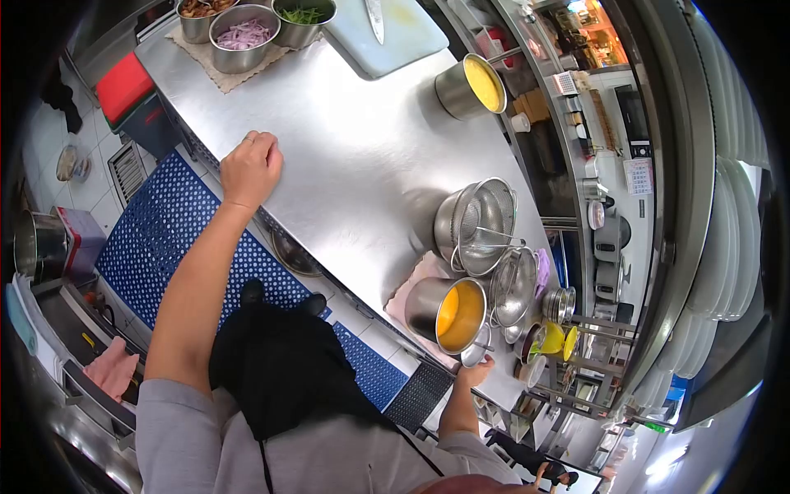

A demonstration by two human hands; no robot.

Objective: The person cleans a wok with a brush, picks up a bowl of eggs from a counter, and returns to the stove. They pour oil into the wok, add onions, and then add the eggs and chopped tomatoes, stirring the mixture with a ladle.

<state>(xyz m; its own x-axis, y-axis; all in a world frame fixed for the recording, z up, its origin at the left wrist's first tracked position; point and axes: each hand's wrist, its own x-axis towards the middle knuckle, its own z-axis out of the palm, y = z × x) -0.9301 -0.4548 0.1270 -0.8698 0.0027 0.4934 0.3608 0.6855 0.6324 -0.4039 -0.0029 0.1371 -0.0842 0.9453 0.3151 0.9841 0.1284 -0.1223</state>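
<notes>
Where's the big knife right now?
In the head view, the knife is at the top, near the middle, lying on the pale blue cutting board, just right of the metal bowl of chopped greens.

The near pot [424, 309] stands on a cloth [406, 286], before the strainers [497, 210].

A knife [376, 20] lies on the pale blue cutting board [393, 41]. Just left of the board is a metal bowl of chopped greens [302, 16], then a metal bowl of sliced purple onion [243, 37]. A metal pot of yellow food [471, 86] stands near the board, to its right. Well left of the board is a box with a red top [125, 82]. White plates [724, 239] are piled far to its right. A blue dotted mat [188, 230] lies on the floor, lower than the board.
</notes>
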